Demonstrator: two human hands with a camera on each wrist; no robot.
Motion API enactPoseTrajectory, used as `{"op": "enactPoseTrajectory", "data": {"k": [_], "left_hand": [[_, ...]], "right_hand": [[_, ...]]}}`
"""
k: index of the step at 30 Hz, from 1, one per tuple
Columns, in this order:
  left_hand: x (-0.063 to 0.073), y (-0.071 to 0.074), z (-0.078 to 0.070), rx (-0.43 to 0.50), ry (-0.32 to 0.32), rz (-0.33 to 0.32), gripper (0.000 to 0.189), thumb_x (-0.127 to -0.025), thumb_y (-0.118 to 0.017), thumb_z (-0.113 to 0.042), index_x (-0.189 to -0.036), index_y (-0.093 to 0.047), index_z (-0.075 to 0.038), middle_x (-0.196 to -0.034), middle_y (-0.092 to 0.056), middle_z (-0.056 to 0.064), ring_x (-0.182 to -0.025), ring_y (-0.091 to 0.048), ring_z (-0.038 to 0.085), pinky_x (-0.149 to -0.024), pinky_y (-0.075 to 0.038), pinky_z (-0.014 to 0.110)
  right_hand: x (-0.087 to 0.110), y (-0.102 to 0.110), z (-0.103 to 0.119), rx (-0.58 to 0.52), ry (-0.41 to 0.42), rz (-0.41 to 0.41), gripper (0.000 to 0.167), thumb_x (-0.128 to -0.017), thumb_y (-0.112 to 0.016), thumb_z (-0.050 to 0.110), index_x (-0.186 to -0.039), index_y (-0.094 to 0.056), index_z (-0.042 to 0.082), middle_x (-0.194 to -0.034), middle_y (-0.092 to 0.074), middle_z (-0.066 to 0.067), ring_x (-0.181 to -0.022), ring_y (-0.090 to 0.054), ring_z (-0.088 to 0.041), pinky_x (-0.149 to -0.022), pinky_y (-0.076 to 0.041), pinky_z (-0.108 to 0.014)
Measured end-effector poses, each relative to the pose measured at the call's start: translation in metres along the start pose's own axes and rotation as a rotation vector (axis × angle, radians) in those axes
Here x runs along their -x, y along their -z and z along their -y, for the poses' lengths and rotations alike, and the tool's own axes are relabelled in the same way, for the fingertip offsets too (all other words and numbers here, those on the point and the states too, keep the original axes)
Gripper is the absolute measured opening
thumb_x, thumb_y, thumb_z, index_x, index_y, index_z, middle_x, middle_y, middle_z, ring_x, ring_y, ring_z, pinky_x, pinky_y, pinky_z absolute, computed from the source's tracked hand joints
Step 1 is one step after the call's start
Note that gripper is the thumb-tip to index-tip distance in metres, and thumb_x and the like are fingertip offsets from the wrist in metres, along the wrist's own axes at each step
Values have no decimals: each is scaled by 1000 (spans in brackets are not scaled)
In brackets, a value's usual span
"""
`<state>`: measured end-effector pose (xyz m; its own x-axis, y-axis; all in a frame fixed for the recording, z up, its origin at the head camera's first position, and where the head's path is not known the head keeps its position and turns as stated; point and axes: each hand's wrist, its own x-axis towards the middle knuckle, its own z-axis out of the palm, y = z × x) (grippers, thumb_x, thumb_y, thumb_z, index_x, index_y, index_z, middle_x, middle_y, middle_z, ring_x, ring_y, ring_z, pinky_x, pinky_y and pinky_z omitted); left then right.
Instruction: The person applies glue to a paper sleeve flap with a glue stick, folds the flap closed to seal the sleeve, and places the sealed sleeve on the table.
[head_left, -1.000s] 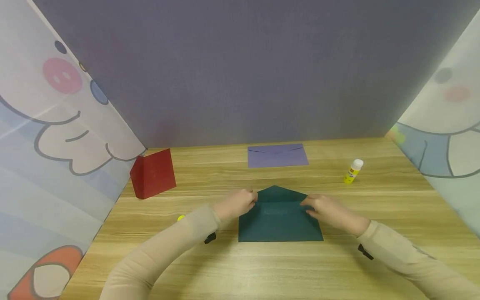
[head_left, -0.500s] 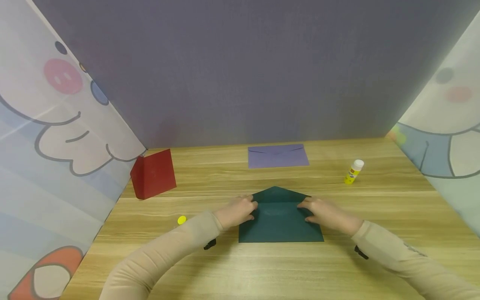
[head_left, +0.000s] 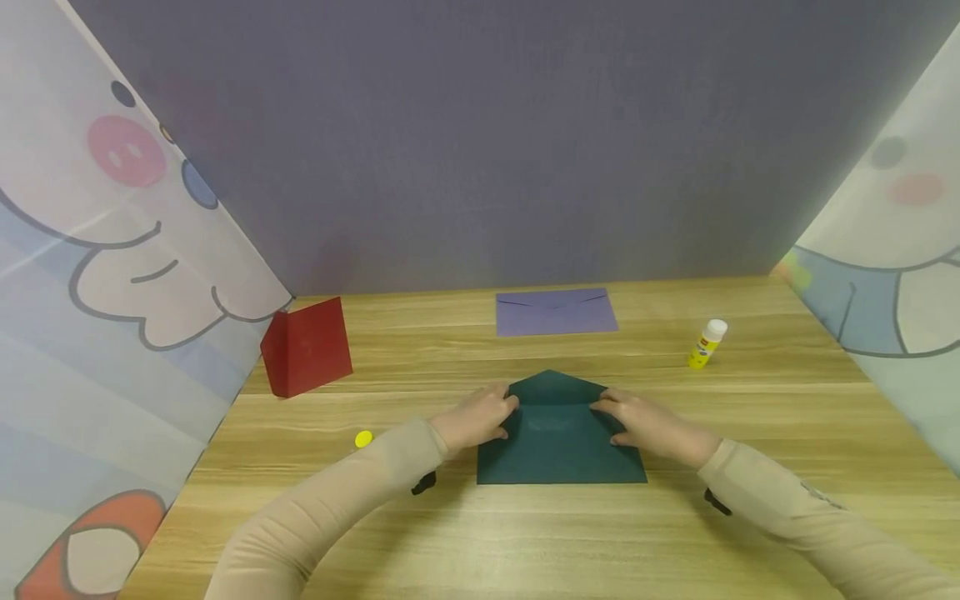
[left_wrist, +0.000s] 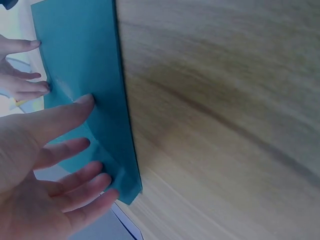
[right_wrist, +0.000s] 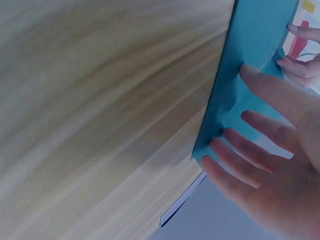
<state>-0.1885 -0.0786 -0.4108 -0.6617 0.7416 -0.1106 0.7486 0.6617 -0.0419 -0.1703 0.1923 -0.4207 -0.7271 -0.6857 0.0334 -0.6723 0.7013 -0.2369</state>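
Note:
A dark green envelope (head_left: 561, 457) lies on the table in the head view, its pointed flap (head_left: 551, 389) unfolded away from the person. At its left end the left hand (head_left: 476, 416) rests by the flap's crease. Mirroring it at the right end is the right hand (head_left: 652, 427). In the left wrist view the left hand's thumb touches the envelope (left_wrist: 75, 45) and its extended fingers spread near the fold. The right wrist view has the right hand's fingers (right_wrist: 240, 157) likewise extended, thumb against the envelope. A faint pale patch shows below the crease.
Behind the green envelope lies a purple envelope (head_left: 557, 318). A red envelope (head_left: 318, 350) stands partly unfolded at the left. A glue stick (head_left: 707, 344) with a white cap is at the right. A yellow disc (head_left: 363, 439) lies near the left sleeve. Panels border the wooden table.
The right hand has shifted slightly left along the envelope, and the left hand has settled slightly lower at its end. The yellow disc shows more fully beside the sleeve. The envelope has barely moved.

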Motion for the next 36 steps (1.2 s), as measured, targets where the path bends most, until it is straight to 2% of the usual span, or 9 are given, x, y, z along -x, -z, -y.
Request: {"op": "enactPoseTrajectory", "data": {"k": [4, 8, 12, 15, 19, 26, 30, 36], "left_hand": [[-1, 1, -1, 10, 25, 37, 53, -74, -70, -26, -119, -53, -2, -108, -49, 11, -98, -49, 18, -84, -43, 24], [-2, 2, 1, 61, 46, 78, 56, -77, -68, -24, -123, -49, 1, -109, -46, 10, -97, -46, 17, -84, -42, 24], [-2, 0, 4, 109, 27, 80, 56, -78, -68, -22, -123, -48, 4, -108, -43, 11, -95, -43, 17, -80, -43, 22], [-2, -1, 5, 163, 36, 110, 56, -79, -67, -20, -124, -46, 5, -111, -40, 12, -97, -42, 16, -78, -43, 19], [-3, 0, 3, 206, 68, 157, 55, -81, -64, -17, -126, -43, 7, -116, -38, 14, -106, -41, 19, -83, -43, 20], [-2, 2, 0, 181, 98, 205, 56, -84, -61, -20, -129, -40, 5, -128, -35, 16, -121, -35, 24, -95, -37, 25], [-2, 3, -1, 160, 89, 208, 56, -83, -61, -20, -129, -40, 5, -125, -36, 14, -117, -37, 22, -94, -37, 24], [-1, 3, -2, 144, 73, 217, 54, -85, -60, -19, -130, -39, 4, -122, -37, 13, -110, -38, 20, -88, -40, 22]], "right_hand": [[-1, -1, -1, -2, 1, -7, 54, -66, -76, 9, -111, -54, -8, -112, -49, -26, -101, -51, -39, -78, -48, -42], [-1, -1, -1, -11, 1, -1, 55, -66, -75, 9, -113, -52, -11, -115, -48, -27, -103, -49, -41, -80, -47, -43], [-2, 0, -2, -41, -12, 41, 56, -69, -74, 9, -115, -50, -13, -122, -43, -30, -107, -46, -43, -82, -45, -44], [-2, 2, -2, -81, -27, 85, 56, -71, -72, 9, -116, -48, -14, -127, -39, -31, -109, -44, -44, -84, -44, -44], [-3, 5, -2, -152, -48, 152, 56, -75, -68, 8, -120, -44, -15, -131, -33, -31, -110, -42, -45, -84, -44, -44], [-4, 7, -5, -248, -55, 249, 59, -81, -62, 9, -126, -34, -16, -136, -22, -32, -115, -36, -46, -89, -39, -48], [-4, 7, -7, -281, -58, 275, 61, -83, -61, 10, -129, -31, -16, -138, -18, -32, -118, -31, -47, -91, -36, -50], [-3, 6, -9, -314, -83, 270, 61, -83, -61, 11, -129, -31, -14, -139, -18, -30, -120, -29, -47, -93, -34, -51]]}}
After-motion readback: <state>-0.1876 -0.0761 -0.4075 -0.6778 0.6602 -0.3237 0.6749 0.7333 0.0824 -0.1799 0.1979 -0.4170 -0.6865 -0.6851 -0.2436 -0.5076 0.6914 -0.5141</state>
